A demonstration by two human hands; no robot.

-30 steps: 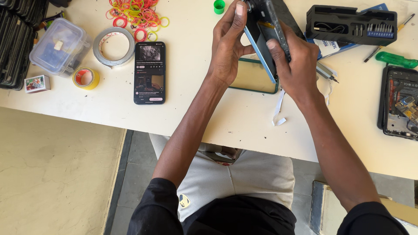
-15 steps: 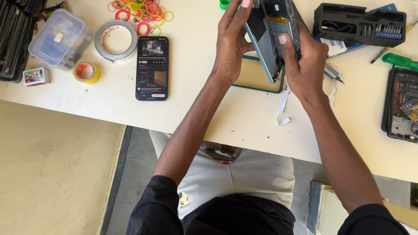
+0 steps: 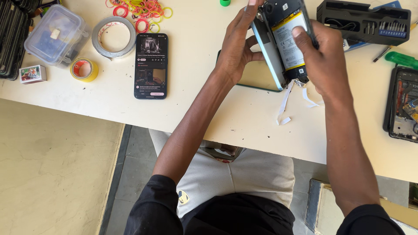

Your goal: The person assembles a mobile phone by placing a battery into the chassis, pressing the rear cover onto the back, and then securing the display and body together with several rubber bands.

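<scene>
Hands work together over the far middle of the pale tabletop (image 3: 109,104), on an opened smartphone with its back cover off and a pale battery showing (image 3: 285,39). The left hand (image 3: 237,48) is closed around the left long edge of this phone and holds it tilted up off the table, so that the open back faces the person. The right hand (image 3: 324,56) grips the right side, and its thumb (image 3: 305,37) presses on the battery, probably to seat it or to keep it in place. White adhesive strips (image 3: 285,102) hang down from the lower end of the phone and touch the table; they seem to be the pull tabs of the battery.

Under the hands lies a thin dark-rimmed panel (image 3: 257,78), flat on the table. To the left, well apart, a second black smartphone with a lit screen (image 3: 150,65) lies face up, turned toward the person, perhaps as a guide to read during the work. Farther left are a grey roll of tape (image 3: 98,41), a small yellow roll of tape (image 3: 84,69) and a clear plastic box (image 3: 54,35). Coloured rubber bands (image 3: 139,11) lie at the far edge. On the right, near the working hand, are a black bit-holder case (image 3: 363,21), a green-handled screwdriver (image 3: 400,58) and another opened device (image 3: 402,104).
</scene>
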